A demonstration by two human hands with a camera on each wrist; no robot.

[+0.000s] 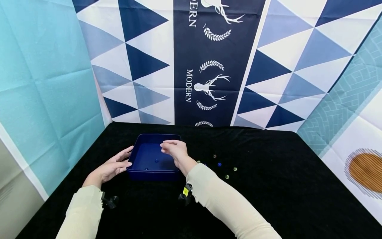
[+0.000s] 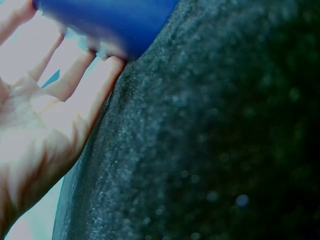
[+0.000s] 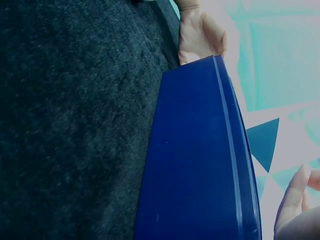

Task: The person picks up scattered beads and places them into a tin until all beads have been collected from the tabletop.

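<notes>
A dark blue rectangular box (image 1: 150, 176) without a lid stands on the black cloth. Inside it lie a blue marble (image 1: 156, 160) and, closer to the front wall, a second small dark marble (image 1: 146, 169). My left hand (image 1: 111, 166) touches the box's left side with extended fingers, thumb near the front corner; in the left wrist view its fingertips (image 2: 114, 62) meet the blue wall. Over the right part of the box is my right hand (image 1: 176, 151), thumb and forefinger brought close together. I cannot tell whether a marble is between them.
Right of the box several loose marbles lie on the cloth: an amber one (image 1: 214, 156), a blue one (image 1: 219, 164), yellow-green ones (image 1: 235, 169), some partly behind my right wrist. Patterned curtains (image 1: 149, 66) hang behind the black-covered table (image 1: 268, 186).
</notes>
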